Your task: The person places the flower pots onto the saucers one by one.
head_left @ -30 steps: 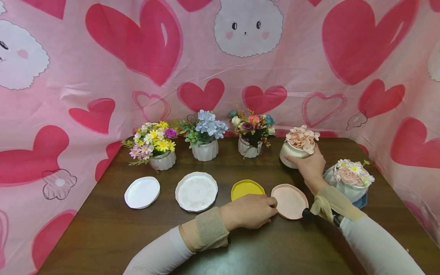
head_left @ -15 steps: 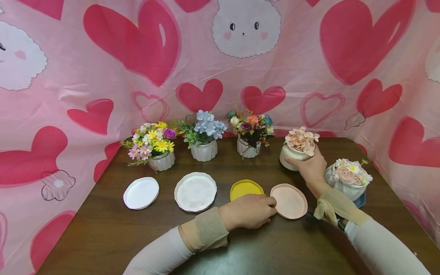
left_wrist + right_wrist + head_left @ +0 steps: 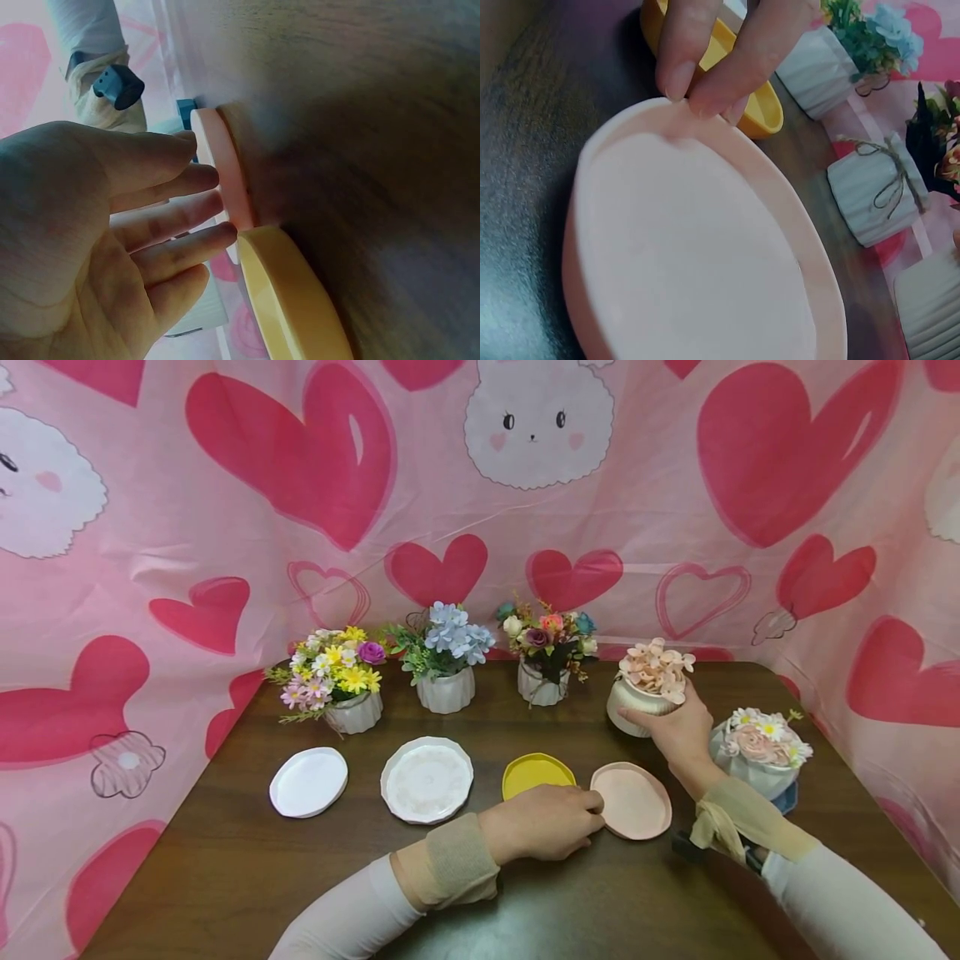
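Note:
In the head view my right hand [image 3: 681,731] grips a cream ribbed flower pot [image 3: 630,703] from its right side, with pale pink flowers [image 3: 651,670] on top. Whether the pot's base touches the table cannot be told. My left hand [image 3: 543,821] lies by the left rim of a pale pink saucer [image 3: 633,802]. The left wrist view has those fingers [image 3: 180,217] loosely extended, tips at the rim of the pink saucer [image 3: 229,169]. Partly behind this hand is a yellow saucer [image 3: 538,772], also seen as a yellow rim [image 3: 300,300]. Fingertips on the pink rim [image 3: 810,240] show in the right wrist view.
Along the back stand pots with mixed yellow flowers [image 3: 341,672], blue flowers [image 3: 453,639] and roses [image 3: 547,639]. A white saucer [image 3: 307,782] and a speckled white saucer [image 3: 427,779] lie front left. A daisy pot [image 3: 753,768] sits on a blue saucer [image 3: 787,797] at right.
My right hand and the pink-flowered pot have shifted slightly nearer to me. The left hand stays at the saucers.

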Available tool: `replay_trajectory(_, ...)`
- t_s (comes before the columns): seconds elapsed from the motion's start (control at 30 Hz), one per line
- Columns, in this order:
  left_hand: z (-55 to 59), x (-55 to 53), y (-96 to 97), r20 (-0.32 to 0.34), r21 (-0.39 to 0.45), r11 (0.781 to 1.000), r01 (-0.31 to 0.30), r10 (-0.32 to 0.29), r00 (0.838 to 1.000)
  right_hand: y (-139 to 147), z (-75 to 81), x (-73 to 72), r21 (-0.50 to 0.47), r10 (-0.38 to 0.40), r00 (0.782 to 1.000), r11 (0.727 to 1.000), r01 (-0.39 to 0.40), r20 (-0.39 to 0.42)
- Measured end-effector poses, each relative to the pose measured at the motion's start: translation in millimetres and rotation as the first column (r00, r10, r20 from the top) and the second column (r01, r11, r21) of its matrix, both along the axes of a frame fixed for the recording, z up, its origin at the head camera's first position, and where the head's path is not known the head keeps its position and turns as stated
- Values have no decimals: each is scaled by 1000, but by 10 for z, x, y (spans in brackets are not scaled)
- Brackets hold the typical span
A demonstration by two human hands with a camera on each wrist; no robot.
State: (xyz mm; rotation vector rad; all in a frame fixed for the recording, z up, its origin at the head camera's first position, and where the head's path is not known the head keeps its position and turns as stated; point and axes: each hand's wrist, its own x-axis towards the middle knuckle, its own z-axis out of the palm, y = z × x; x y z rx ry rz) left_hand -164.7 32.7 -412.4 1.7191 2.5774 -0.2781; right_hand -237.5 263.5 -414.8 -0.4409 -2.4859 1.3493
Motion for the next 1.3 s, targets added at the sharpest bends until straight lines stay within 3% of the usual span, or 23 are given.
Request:
replay_trajectory(0.33,-9,3,0,-15,11,1000,6,-6,1000,14,40,47,-3,4,1000,1000,-4,23)
replay_trajectory(1.3,-8,-5,-29,-12,28,999,23,-23,1000,-67,175,237,24,60,998,998,-59,-18)
